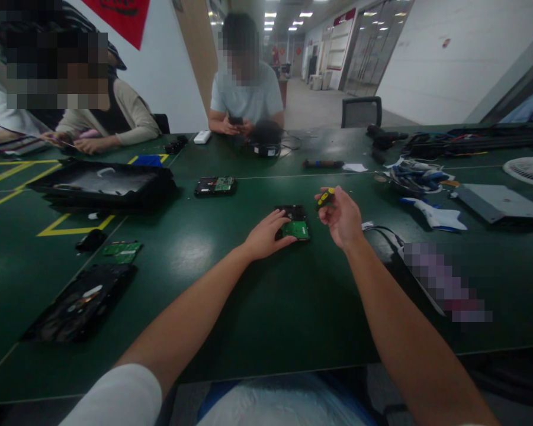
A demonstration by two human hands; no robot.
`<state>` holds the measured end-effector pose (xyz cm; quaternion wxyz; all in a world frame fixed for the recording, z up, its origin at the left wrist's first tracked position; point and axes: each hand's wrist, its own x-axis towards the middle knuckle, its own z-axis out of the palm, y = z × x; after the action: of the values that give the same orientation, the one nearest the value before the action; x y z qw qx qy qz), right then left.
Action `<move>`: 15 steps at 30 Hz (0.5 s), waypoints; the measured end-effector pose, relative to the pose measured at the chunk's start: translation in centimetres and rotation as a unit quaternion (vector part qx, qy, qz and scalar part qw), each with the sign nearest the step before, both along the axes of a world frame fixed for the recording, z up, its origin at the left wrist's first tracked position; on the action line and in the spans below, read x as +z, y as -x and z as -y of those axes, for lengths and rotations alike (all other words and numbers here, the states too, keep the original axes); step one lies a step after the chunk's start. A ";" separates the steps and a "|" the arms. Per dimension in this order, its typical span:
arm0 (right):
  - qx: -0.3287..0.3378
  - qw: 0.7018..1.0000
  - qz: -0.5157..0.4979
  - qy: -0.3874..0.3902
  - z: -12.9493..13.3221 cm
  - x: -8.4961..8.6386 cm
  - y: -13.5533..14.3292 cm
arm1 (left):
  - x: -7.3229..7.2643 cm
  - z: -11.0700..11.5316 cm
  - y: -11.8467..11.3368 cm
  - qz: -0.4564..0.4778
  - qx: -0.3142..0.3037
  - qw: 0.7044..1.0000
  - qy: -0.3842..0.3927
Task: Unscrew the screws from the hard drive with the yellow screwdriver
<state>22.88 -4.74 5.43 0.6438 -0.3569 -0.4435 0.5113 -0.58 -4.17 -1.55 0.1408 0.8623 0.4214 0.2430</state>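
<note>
In the middle of the green table lies a hard drive [296, 229], its green circuit board facing up. My left hand [270, 234] rests on the drive's left side, thumb along the near edge and fingers over the far part, holding it against the table. Just right of the drive and raised above the table, my right hand [341, 218] is closed around a small yellow-and-black screwdriver [326, 198]. The screwdriver's tip cannot be made out. A second hard drive [215, 186] with its board showing lies farther back on the left.
At left are a black casing [106, 183], a loose green circuit board [123, 251] and a dark opened unit [82, 305]. To the right lie a phone-like slab with a cable [439, 278], a grey metal box [506, 204] and bundled cables [420, 176]. Other people sit across the table.
</note>
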 end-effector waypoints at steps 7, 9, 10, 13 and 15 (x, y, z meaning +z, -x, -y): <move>-0.016 1.000 0.019 -0.010 -0.2 -0.1 0.0 | 0.0 0.0 0.0 0.002 -0.001 1.000 0.001; -0.018 1.000 0.017 -0.006 -0.2 -0.2 0.1 | 0.0 0.0 0.0 0.001 -0.001 1.000 0.001; -0.015 1.000 0.011 -0.002 -0.2 -0.2 0.1 | 0.0 0.0 0.0 0.000 0.000 1.000 0.001; 0.006 1.000 -0.007 0.009 -0.1 -0.2 0.1 | 0.0 -0.1 -0.1 0.000 0.002 1.000 0.005; 0.013 1.000 -0.003 0.007 -0.1 -0.1 0.0 | -0.1 -0.1 -0.1 0.000 0.001 1.000 0.004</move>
<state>22.86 -4.63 5.30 0.6361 -0.3537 -0.4424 0.5239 -0.52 -4.09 -1.65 0.1435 0.8614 0.4231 0.2416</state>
